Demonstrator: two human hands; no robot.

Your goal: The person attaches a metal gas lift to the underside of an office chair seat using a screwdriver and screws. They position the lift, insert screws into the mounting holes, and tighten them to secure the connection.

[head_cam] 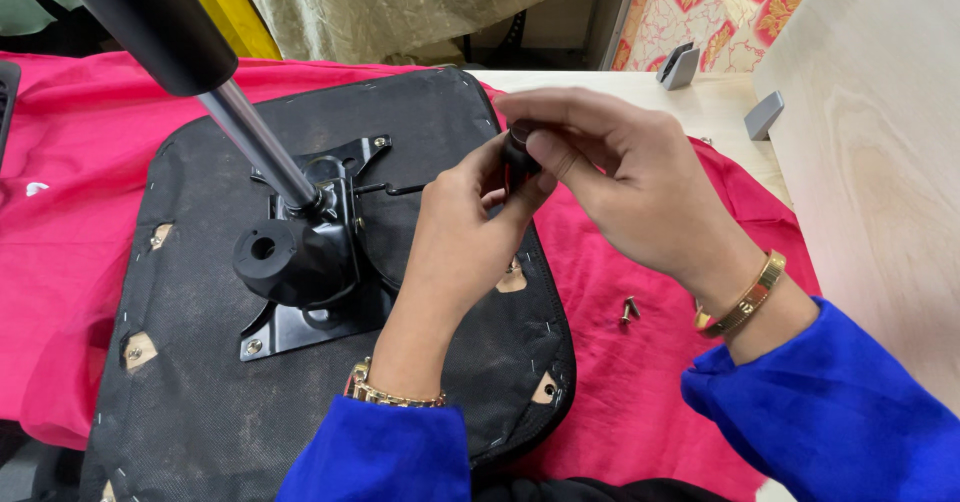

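An upturned black chair seat (200, 392) lies on a pink cloth (70, 212). A black metal mechanism plate (320, 262) is fixed to its underside, with a gas lift cylinder (200, 62) rising from it toward the camera. A thin lever rod (400, 189) sticks out of the plate to the right. Over the rod's end, my left hand (455, 252) and my right hand (620, 182) together pinch a small black knob (517, 154). Both wrists wear gold bangles and both sleeves are blue.
Two small screws (628, 310) lie on the pink cloth right of the seat. A light wooden panel (880, 162) stands at the right. Two grey brackets (680, 65) sit on the pale surface behind. Curtains hang at the back.
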